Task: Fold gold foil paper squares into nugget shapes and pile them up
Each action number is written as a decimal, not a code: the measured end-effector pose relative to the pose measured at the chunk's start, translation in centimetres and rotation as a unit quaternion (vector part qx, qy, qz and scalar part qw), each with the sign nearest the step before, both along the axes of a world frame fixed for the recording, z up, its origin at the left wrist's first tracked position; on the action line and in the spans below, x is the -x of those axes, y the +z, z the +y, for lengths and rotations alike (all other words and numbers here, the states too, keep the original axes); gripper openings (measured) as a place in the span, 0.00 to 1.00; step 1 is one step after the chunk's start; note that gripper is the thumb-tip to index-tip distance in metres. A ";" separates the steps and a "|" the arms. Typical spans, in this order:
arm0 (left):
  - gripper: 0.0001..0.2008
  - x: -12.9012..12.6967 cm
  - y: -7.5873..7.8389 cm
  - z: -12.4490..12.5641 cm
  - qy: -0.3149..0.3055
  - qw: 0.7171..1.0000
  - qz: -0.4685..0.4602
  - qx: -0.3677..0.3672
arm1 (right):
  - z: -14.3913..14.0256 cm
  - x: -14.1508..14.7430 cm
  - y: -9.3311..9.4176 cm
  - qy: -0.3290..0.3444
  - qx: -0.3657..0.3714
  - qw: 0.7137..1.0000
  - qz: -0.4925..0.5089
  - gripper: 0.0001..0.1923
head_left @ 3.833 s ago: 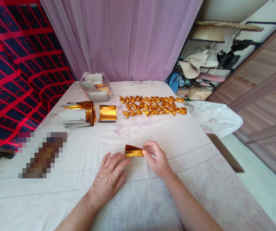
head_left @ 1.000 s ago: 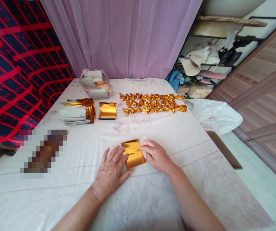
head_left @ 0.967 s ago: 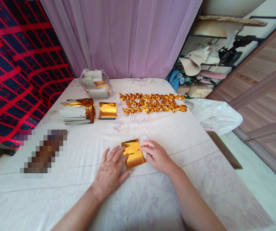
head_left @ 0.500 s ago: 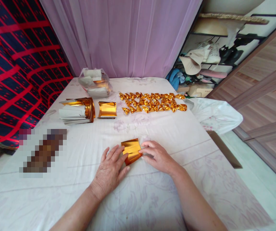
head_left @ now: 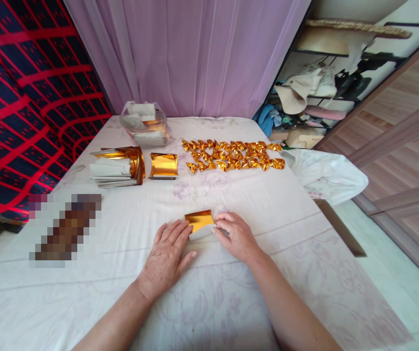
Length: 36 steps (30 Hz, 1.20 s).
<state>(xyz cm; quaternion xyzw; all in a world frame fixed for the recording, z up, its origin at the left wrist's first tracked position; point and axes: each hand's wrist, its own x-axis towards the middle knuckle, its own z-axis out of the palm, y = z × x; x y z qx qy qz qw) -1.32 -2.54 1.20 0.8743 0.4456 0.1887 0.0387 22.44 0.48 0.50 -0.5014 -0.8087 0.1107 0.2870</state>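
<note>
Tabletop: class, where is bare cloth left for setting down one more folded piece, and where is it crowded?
Bare cloth lies between the folded gold pieces and the gold sheet under the left hand and right hand, and right of the right hand. The far edge is crowded: foil stack, plastic bag.

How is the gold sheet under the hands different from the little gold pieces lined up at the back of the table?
The gold sheet is one flat folded rectangle, its white underside showing at the near edge; the folded gold pieces are many, small and crumpled into puffy shapes. The left hand and right hand press the sheet; nobody touches the pieces. Both are shiny gold foil paper.
</note>
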 end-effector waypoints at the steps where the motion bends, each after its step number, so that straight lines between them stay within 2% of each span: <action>1: 0.24 0.0 0.1 -0.1 -0.006 1.000 -0.006 -0.016 | 0.0 0.1 0.0 -0.002 0.000 1.000 -0.001 0.07; 4: 0.22 -0.3 0.6 -0.8 -0.039 0.997 -0.019 -0.056 | 0.1 0.2 0.1 -0.005 -0.001 1.000 0.000 0.08; 8: 0.18 -1.2 0.6 -1.7 -0.085 0.995 -0.012 -0.057 | 0.1 0.2 0.1 -0.008 -0.001 1.000 0.003 0.08; 15: 0.24 -1.8 -0.4 -1.6 -0.048 0.997 0.046 -0.037 | 0.1 0.3 0.0 -0.013 -0.003 1.000 0.011 0.09; 25: 0.28 -1.8 -0.4 -1.5 -0.044 0.996 0.073 -0.015 | 0.0 0.7 -0.1 -0.037 -0.001 0.999 0.019 0.11; 36: 0.28 -1.9 -0.5 -1.6 -0.036 0.996 0.081 -0.019 | 0.1 1.1 -0.4 -0.064 -0.004 0.998 0.019 0.11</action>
